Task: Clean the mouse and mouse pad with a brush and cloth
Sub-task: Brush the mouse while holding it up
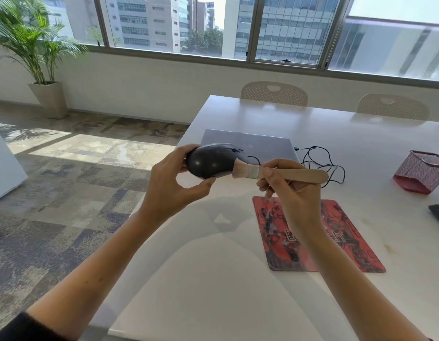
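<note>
Above the table (213,279), soft bristles of a wooden brush (282,173) meet the glossy mouse (211,161).

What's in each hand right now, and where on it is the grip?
Left hand holds the black mouse by its rear end and underside, lifted off the table. Right hand holds the brush on its wooden handle just behind the ferrule, bristles touching the mouse.

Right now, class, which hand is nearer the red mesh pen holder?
Right. The right hand grips the brush left of the red mesh pen holder; the left hand is farther left.
</note>
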